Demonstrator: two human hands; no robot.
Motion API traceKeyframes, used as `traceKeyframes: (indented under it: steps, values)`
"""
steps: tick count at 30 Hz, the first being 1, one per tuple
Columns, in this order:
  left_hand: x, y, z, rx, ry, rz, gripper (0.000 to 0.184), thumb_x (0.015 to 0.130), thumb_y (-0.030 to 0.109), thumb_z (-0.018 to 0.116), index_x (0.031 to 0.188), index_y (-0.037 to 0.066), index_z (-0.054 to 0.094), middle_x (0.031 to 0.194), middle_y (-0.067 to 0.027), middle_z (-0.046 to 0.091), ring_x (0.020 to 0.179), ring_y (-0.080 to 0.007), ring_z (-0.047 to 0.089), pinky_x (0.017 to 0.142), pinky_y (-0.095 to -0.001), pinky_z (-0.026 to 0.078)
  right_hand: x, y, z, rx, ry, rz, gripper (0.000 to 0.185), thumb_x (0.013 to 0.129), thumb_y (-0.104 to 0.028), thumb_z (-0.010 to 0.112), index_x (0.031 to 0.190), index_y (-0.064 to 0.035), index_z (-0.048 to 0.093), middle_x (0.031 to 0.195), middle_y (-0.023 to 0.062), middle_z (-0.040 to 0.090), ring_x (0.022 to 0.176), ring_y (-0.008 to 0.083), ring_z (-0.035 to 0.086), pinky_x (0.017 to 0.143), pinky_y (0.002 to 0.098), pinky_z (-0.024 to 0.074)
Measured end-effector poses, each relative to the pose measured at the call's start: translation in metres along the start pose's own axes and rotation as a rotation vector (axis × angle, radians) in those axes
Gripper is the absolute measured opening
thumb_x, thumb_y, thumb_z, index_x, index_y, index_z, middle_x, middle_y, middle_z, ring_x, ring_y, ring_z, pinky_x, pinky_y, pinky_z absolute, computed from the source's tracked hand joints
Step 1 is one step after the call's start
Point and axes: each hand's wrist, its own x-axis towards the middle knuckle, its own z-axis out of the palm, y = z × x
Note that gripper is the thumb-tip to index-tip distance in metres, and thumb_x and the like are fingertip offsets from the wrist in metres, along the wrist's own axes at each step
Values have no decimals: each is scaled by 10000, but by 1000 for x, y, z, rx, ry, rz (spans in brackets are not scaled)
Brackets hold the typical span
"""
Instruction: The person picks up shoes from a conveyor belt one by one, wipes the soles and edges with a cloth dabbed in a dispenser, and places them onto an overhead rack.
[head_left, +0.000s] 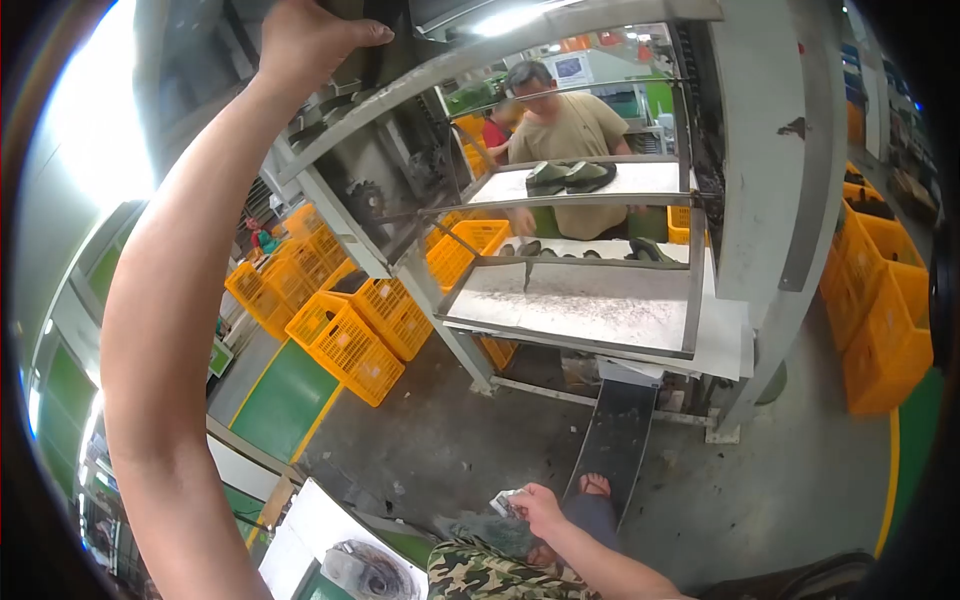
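Note:
My left hand [312,42] is raised at the top edge of the view, beside a dark metal part of the machine. Its thumb sticks out to the right, while the other fingers are cut off, so I cannot tell its grip. Low in the middle, my right hand [540,510] is closed on a small crumpled white-and-grey piece [504,502] whose kind I cannot make out. Ahead stands a metal rack with an upper white shelf [655,178] bearing green-and-black shoe parts [570,178]. A lower white tray [590,300] is strewn with dark specks.
Behind the rack a person [570,125] leans over more dark pieces. Yellow crates [345,350] stand at left, and others [885,310] at right. A long dark pedal or board [615,440] runs along the floor to my foot. A white-topped table [300,530] is at lower left.

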Motion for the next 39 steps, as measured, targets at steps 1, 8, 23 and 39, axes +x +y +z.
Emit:
traceKeyframes:
  steps: [1,8,23,39]
  values:
    - [5,-12,12,221,29,105,757,508,174,913,1167,-48,614,976,-178,717,896,-302,698,831,-366,534,1,-1,-2,1,3,3,191,794,-40,715,785,-94,533,684,3,548,563,99,484,509,263,360]
    - [34,1,48,407,-148,-77,739,504,349,930,1104,16,656,917,-206,715,868,-332,697,806,-378,530,8,-4,-15,43,-11,-11,173,796,-59,719,798,-85,548,693,3,557,572,100,500,512,264,365]
    - [-44,-88,66,-617,-151,-489,706,675,334,852,1218,-34,591,1123,-160,676,1021,-240,649,870,-367,498,6,-3,-9,-42,6,-37,162,758,-61,713,758,-89,553,680,-4,561,573,85,501,488,243,348]
    - [-831,151,-605,947,-1324,-1707,752,660,309,816,1320,62,555,1279,-177,609,1179,-338,587,1000,-410,485,14,4,-22,-158,-12,86,39,889,-90,615,919,-85,590,870,79,675,739,208,662,592,361,532]
